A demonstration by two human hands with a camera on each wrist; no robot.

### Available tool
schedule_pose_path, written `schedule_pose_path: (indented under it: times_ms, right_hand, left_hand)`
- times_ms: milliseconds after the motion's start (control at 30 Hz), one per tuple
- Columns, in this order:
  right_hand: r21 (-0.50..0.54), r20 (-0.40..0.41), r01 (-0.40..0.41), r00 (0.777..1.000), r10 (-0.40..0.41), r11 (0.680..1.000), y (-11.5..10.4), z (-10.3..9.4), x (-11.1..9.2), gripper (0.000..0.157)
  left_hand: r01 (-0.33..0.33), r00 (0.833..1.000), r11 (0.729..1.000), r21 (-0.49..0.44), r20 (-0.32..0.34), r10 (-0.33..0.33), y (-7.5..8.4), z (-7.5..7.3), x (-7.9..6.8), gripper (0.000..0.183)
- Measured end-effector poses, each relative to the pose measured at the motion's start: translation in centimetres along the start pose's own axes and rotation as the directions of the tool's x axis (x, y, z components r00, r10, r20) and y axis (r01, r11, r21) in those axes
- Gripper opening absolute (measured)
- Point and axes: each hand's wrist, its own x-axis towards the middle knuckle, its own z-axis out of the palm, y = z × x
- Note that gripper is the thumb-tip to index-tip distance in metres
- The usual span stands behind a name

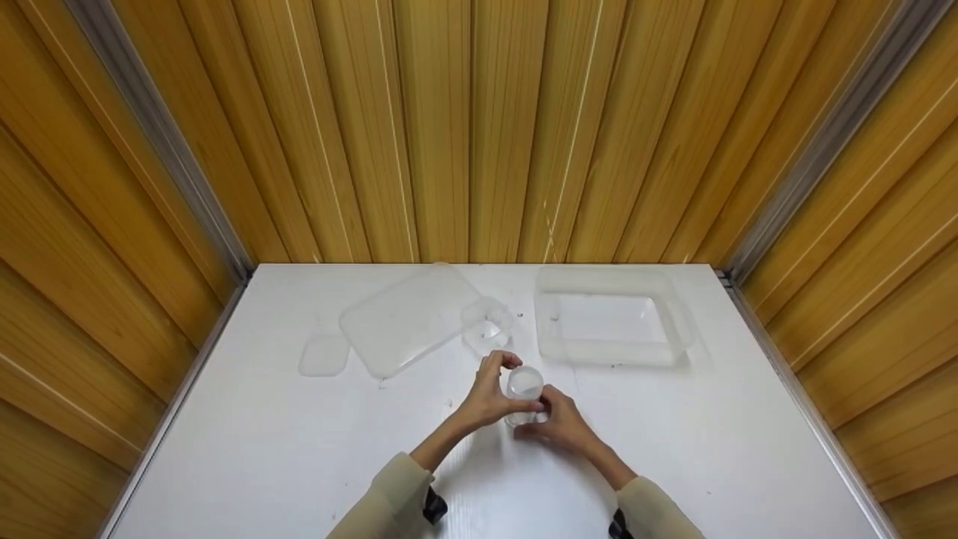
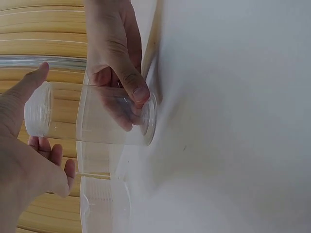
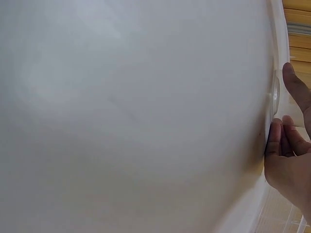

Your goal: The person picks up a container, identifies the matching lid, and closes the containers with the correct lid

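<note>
A clear plastic jar (image 2: 65, 114) with a ribbed, translucent screw lid (image 1: 525, 382) stands upright on the white table. My left hand (image 1: 490, 395) is around the lid, thumb on the near side and curled fingers on the far side. Lower down, my right hand (image 1: 563, 425) grips the jar close to its base, with the thumb (image 2: 138, 93) across the clear wall and fingers behind it. In the right wrist view, only the jar's bottom edge (image 3: 276, 94) shows clearly beside the right hand. Nothing can be made out inside the jar.
A large translucent rectangular container (image 1: 614, 353) stands at the back right. A small faceted clear container (image 1: 471, 318) is just beyond the hands. To its left lie a large rectangular lid (image 1: 408, 322) and a small square lid (image 1: 324, 355). Wood-patterned walls (image 1: 471, 135) enclose the table.
</note>
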Motion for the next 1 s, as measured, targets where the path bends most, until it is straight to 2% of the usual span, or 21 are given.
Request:
schedule_pose_path:
  times_ms: [167, 300, 600, 767, 900, 1000]
  right_hand:
    - [0.006, 0.022, -0.021, 1.000, 0.020, 1.000, -0.1, 0.0, -0.1, 0.058]
    - [0.031, 0.044, -0.048, 0.998, 0.046, 0.998, -0.1, -0.2, -0.1, 0.060]
    - [0.026, 0.039, -0.049, 0.998, 0.048, 0.998, -0.1, -0.3, 0.2, 0.061]
    - [0.025, 0.021, -0.046, 0.999, 0.046, 0.999, 0.0, 0.0, -0.1, 0.058]
    - [0.049, 0.024, -0.046, 0.999, 0.045, 0.998, -0.1, 0.1, 0.1, 0.056]
    - [0.012, 0.009, -0.027, 1.000, 0.026, 1.000, -0.1, -0.3, 0.3, 0.058]
  left_hand:
    - [-0.027, 0.999, 1.000, 0.005, 0.039, 0.027, -0.1, -0.3, 0.1, 0.061]
    - [-0.037, 0.994, 0.999, -0.016, 0.105, 0.038, -0.1, -0.7, 0.2, 0.060]
    - [-0.058, 0.973, 0.995, -0.076, 0.219, 0.074, -0.2, -1.3, 0.7, 0.065]
    - [-0.034, 0.958, 0.994, -0.099, 0.281, 0.060, -0.3, -1.6, 0.5, 0.068]
    - [-0.017, 0.960, 0.995, -0.098, 0.276, 0.044, -0.3, -1.6, 0.3, 0.072]
    - [-0.023, 0.978, 0.996, -0.084, 0.205, 0.040, 0.0, -1.2, 0.5, 0.076]
